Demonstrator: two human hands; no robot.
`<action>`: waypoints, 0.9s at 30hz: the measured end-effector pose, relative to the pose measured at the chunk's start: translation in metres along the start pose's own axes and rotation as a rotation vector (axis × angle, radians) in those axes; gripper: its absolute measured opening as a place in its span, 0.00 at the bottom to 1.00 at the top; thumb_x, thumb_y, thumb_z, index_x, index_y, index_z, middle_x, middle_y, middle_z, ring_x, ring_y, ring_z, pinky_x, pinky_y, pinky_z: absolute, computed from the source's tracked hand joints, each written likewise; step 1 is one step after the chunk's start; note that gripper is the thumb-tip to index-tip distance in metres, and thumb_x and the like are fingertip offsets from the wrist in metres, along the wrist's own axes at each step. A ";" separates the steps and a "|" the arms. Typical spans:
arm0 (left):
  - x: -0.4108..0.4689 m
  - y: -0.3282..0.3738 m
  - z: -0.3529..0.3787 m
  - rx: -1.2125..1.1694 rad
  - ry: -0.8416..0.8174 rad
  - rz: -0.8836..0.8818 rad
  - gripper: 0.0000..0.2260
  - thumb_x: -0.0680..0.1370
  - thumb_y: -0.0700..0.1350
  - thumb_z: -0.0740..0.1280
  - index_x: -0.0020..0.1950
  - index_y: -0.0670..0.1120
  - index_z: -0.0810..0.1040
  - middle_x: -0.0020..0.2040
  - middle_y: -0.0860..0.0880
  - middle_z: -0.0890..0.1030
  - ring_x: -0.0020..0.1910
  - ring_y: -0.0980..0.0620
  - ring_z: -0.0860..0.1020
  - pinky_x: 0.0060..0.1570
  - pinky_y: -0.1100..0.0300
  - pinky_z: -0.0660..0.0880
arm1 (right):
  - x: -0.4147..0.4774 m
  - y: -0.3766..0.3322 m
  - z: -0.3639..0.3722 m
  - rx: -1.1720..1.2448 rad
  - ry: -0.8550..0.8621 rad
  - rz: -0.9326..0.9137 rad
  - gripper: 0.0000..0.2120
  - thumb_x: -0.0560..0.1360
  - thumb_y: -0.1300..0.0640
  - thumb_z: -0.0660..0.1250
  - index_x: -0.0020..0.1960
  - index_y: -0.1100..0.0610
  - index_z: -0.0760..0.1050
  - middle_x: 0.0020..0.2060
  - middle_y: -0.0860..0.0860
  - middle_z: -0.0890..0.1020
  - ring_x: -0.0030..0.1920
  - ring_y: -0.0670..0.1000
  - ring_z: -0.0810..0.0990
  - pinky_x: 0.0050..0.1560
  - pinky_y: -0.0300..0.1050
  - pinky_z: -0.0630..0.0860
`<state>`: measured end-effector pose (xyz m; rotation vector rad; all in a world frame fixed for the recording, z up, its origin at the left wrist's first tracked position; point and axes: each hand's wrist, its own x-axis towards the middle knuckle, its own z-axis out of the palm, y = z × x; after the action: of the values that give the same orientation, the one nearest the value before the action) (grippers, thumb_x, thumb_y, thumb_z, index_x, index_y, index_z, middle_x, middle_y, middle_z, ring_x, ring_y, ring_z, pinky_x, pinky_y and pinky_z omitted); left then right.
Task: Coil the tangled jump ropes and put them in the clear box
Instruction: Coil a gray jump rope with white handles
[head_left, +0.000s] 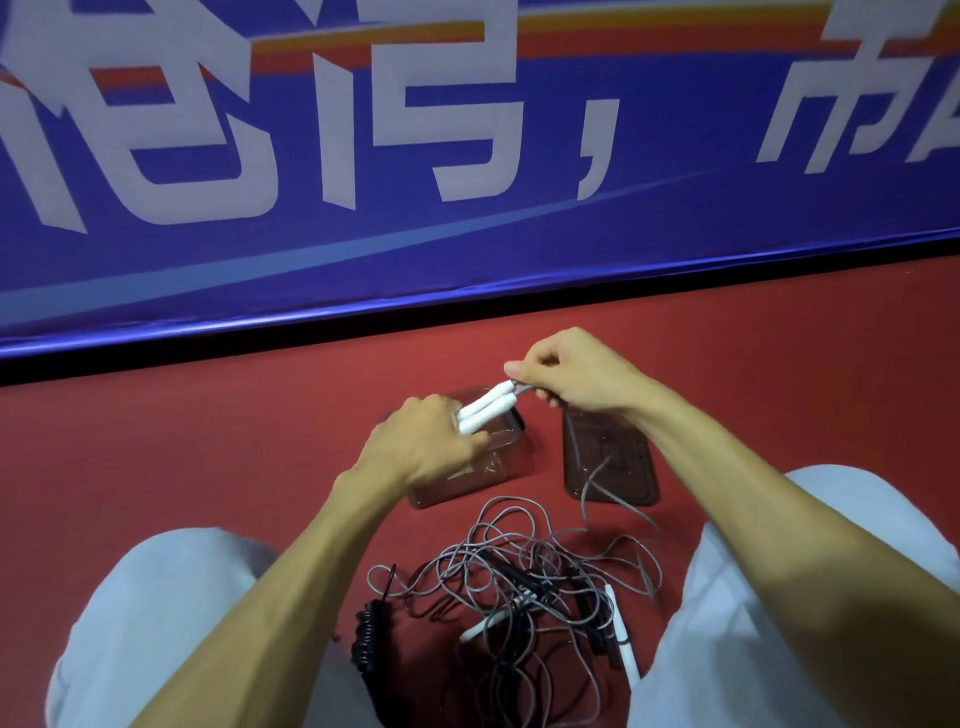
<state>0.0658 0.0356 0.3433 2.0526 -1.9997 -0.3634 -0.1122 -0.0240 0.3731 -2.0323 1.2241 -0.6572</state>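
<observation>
Pale cloth knees (171, 597) framed a loose tangle of thin grey jump ropes (519, 582) on the matte red floor (208, 441). A black spiral cord (369, 639) lay at its left edge and slim loose handles (623, 644) poked out on the right. Further off, the left hand (421, 447) curled round two smooth white paired handles (485, 410) above the clear box (498, 462), a rectangular plastic tub. The right hand (571, 374) pinched the grey cord (524, 391) leaving them, above a flat ribbed lid (623, 467).
</observation>
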 end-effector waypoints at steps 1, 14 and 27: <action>0.001 0.000 0.000 -0.088 -0.028 0.029 0.12 0.73 0.54 0.65 0.37 0.48 0.70 0.32 0.51 0.74 0.31 0.49 0.72 0.32 0.56 0.65 | 0.001 0.001 0.000 -0.027 0.044 0.002 0.16 0.78 0.48 0.66 0.34 0.53 0.78 0.28 0.51 0.75 0.26 0.46 0.72 0.29 0.39 0.66; -0.003 -0.001 -0.004 -0.109 0.336 0.005 0.21 0.77 0.65 0.60 0.36 0.49 0.68 0.34 0.48 0.76 0.36 0.40 0.74 0.35 0.53 0.67 | 0.008 0.003 0.001 0.454 0.261 0.021 0.18 0.82 0.50 0.55 0.40 0.59 0.72 0.25 0.52 0.69 0.24 0.48 0.64 0.23 0.38 0.61; 0.002 -0.002 -0.027 -1.293 0.302 -0.189 0.16 0.77 0.54 0.69 0.36 0.45 0.71 0.31 0.44 0.74 0.20 0.54 0.57 0.24 0.64 0.53 | -0.003 0.002 0.029 0.093 -0.353 -0.065 0.14 0.82 0.53 0.58 0.39 0.56 0.70 0.29 0.52 0.80 0.44 0.60 0.83 0.47 0.49 0.76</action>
<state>0.0766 0.0338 0.3677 1.2814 -0.8873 -0.9753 -0.0945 -0.0141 0.3523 -2.0109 0.9088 -0.3561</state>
